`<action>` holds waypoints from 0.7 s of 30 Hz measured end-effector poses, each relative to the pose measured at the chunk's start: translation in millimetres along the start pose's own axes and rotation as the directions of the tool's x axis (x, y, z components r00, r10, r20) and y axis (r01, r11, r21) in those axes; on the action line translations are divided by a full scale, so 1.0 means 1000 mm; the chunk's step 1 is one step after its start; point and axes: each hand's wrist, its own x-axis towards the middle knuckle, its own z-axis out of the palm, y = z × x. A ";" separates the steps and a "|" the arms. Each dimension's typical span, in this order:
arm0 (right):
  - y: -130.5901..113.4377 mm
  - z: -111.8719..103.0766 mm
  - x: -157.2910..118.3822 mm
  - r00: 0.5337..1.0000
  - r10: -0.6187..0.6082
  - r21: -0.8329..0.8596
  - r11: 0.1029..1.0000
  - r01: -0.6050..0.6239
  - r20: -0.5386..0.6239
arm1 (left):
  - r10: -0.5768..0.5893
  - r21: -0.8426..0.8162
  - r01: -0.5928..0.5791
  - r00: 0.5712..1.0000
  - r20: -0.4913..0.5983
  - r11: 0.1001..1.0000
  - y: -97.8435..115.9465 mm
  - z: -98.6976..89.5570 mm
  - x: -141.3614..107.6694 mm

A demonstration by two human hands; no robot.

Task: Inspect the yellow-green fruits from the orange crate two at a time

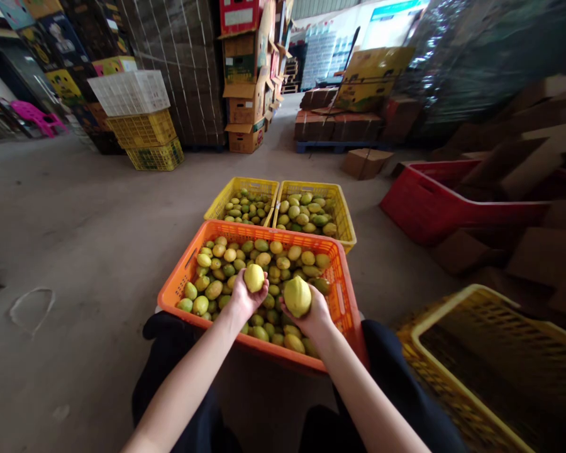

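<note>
My left hand (246, 301) cups a small yellow lemon (254, 277), its fingers curled around the underside. In my right hand (315, 313) rests a larger yellow lemon (297, 297) with a pointed tip. Both hands are side by side above an orange plastic crate (185, 263), which stands between my knees. Many green and yellow lemons (214, 289) fill this crate, and my hands and forearms hide some of them.
Behind the orange crate, a left yellow crate (215, 202) and a right yellow crate (346, 220) hold more lemons. A larger yellow crate (446, 308) stands at my right. Beyond it are a red bin (419, 195) and cardboard pieces (542, 258). Stacked crates (144, 129) stand back left.
</note>
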 end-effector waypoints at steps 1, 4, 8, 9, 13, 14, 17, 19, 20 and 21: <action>0.000 0.001 -0.002 1.000 0.008 -0.017 1.000 -0.008 0.002 | 0.014 0.006 -0.014 1.000 0.000 1.000 -0.001 -0.001 0.000; 0.000 0.004 -0.005 1.000 0.023 -0.053 0.998 -0.023 0.006 | 0.010 0.024 -0.010 1.000 0.016 1.000 -0.002 -0.003 0.000; 0.002 0.007 -0.003 1.000 0.007 -0.034 0.999 -0.007 -0.009 | -0.008 0.082 0.007 1.000 0.012 0.997 0.002 -0.004 -0.002; 0.002 0.007 -0.002 0.999 -0.007 -0.021 1.000 0.006 -0.032 | -0.002 0.094 0.002 1.000 0.003 0.996 0.004 -0.004 -0.003; 0.005 0.009 0.004 0.995 -0.040 0.014 0.999 0.042 -0.089 | 0.051 0.122 -0.047 0.998 -0.037 0.991 0.015 -0.012 -0.004; 0.006 0.009 0.005 0.996 -0.031 0.006 0.999 0.032 -0.083 | 0.057 0.128 -0.050 0.997 -0.053 0.991 0.018 -0.015 -0.005; 0.008 0.010 0.006 0.998 0.003 -0.035 0.999 -0.005 -0.060 | 0.096 0.093 -0.088 0.992 -0.080 0.992 0.025 -0.027 -0.007; 0.010 0.010 0.006 0.999 0.032 -0.064 0.997 -0.035 -0.037 | 0.135 0.037 -0.132 0.988 -0.074 0.990 0.029 -0.036 -0.010; 0.011 0.011 0.006 0.998 0.056 -0.080 0.995 -0.057 -0.023 | 0.143 0.013 -0.142 0.988 -0.066 0.990 0.032 -0.040 -0.011; 0.011 0.012 0.006 0.997 0.078 -0.095 0.992 -0.078 -0.006 | 0.142 0.000 -0.142 0.988 -0.064 0.990 0.034 -0.043 -0.013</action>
